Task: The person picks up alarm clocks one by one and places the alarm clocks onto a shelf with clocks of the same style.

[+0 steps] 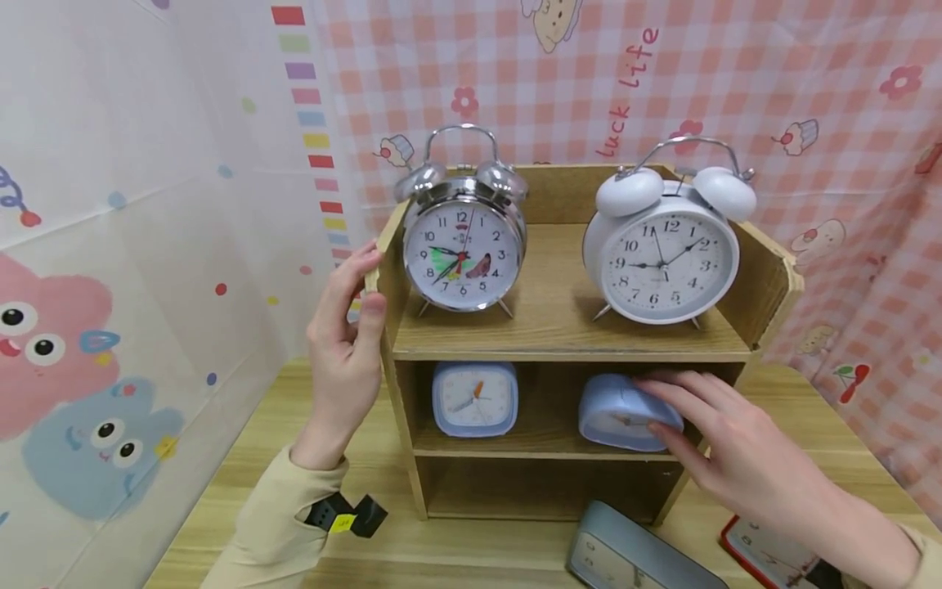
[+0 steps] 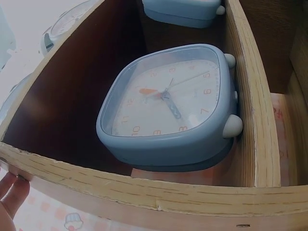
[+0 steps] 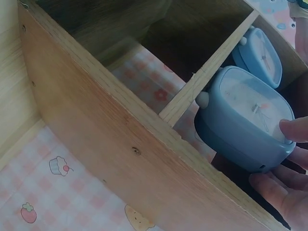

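Observation:
A small wooden shelf unit (image 1: 552,282) stands on the table. My left hand (image 1: 344,352) holds its upper left side panel, thumb in front and fingers at the outer side. On the middle shelf, my right hand (image 1: 743,442) grips a blue alarm clock (image 1: 614,405) at its right end. That clock tilts back, its face turned upward; in the right wrist view, thumb and fingers (image 3: 274,187) are around its body (image 3: 231,130). A matching blue alarm clock (image 1: 474,401) sits upright at the left of this shelf, its face showing large in the left wrist view.
Up top stand a silver twin-bell alarm clock (image 1: 464,254) and a white twin-bell alarm clock (image 1: 662,262). On the table (image 1: 250,491) in front are a grey clock (image 1: 633,548) and a red-framed clock (image 1: 773,556), partly behind my right forearm. A checked cloth (image 1: 567,106) hangs behind.

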`<state>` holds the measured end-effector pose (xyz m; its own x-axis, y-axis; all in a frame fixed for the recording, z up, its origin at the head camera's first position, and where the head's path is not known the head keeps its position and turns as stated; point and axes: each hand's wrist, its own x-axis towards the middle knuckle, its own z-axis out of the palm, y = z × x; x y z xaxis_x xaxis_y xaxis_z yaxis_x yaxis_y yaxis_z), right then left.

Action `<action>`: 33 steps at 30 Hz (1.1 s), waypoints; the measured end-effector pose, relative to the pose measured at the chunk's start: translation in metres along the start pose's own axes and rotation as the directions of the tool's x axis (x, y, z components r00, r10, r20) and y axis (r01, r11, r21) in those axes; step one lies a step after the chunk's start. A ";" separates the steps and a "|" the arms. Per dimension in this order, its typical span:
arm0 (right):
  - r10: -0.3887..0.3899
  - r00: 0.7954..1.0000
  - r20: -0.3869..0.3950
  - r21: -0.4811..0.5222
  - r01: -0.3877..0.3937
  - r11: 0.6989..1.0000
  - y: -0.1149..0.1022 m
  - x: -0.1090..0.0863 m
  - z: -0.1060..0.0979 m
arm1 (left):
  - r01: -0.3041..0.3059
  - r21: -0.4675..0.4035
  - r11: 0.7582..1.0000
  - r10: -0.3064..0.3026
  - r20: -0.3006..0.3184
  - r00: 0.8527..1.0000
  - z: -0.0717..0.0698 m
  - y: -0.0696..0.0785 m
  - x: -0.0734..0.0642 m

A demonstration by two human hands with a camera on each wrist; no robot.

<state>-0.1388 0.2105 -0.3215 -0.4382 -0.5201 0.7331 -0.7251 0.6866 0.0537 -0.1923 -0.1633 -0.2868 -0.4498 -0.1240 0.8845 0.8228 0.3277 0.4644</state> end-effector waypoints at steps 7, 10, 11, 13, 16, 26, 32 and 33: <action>-0.024 1.000 -0.011 -0.046 0.024 0.999 0.002 0.002 0.002 | 0.000 0.017 1.000 0.000 0.009 1.000 -0.001 0.000 -0.001; -0.043 0.999 -0.022 -0.071 0.041 0.997 0.002 0.001 0.004 | -0.002 0.018 1.000 0.002 0.007 1.000 -0.002 0.000 -0.001; -0.053 0.998 -0.028 -0.080 0.051 0.996 0.002 0.001 0.005 | -0.003 0.017 1.000 0.003 0.006 1.000 -0.002 0.000 -0.001; -0.076 0.996 -0.039 -0.103 0.072 0.992 0.002 0.002 0.007 | -0.006 0.017 1.000 0.006 0.002 1.000 -0.002 0.000 -0.001; -0.100 0.994 -0.050 -0.144 0.092 0.985 0.002 0.003 0.009 | -0.013 0.011 1.000 0.013 0.001 1.000 0.000 0.001 0.000; -0.095 0.994 -0.050 -0.199 0.084 0.976 0.003 0.001 0.012 | -0.007 -0.006 1.000 0.007 0.009 1.000 0.003 0.000 0.000; -0.060 0.998 -0.018 -0.201 0.055 0.978 0.004 0.000 0.016 | -0.004 0.003 1.000 0.004 0.001 1.000 0.001 0.000 -0.001; -0.054 0.998 -0.013 -0.202 0.050 0.978 0.003 0.000 0.016 | -0.004 0.003 1.000 0.004 0.001 1.000 0.000 0.000 -0.001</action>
<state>-0.1497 0.2044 -0.3326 -0.3917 -0.5494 0.7381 -0.6235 0.7484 0.2261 -0.1923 -0.1628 -0.2876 -0.4472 -0.1216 0.8861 0.8233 0.3312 0.4609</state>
